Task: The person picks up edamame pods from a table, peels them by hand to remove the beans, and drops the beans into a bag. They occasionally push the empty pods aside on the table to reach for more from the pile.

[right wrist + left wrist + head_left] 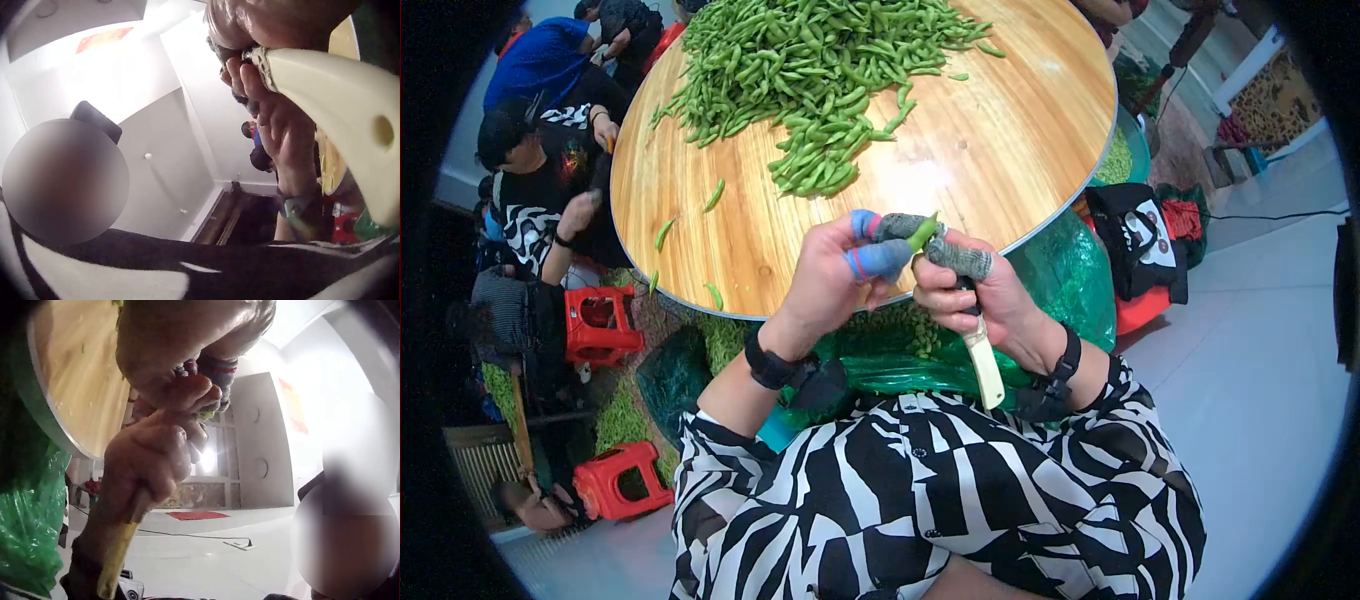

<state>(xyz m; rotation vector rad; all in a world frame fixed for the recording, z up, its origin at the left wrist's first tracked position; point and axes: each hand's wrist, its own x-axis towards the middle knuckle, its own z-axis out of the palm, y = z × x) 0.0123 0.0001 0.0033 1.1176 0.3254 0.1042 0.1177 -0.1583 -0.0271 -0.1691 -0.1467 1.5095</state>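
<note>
Left hand [832, 275], blue-taped fingertips, pinches 1 green bean pod [922, 233] just off the near rim of the round table [1020, 150]. Right hand [970, 290] curls round a cream-handled knife [983, 368], taped thumb against the pod. Risk: blade sits hidden among close fingers; a slip could nick them or drop the pod. Pod looks slim, bright, smooth.
</note>
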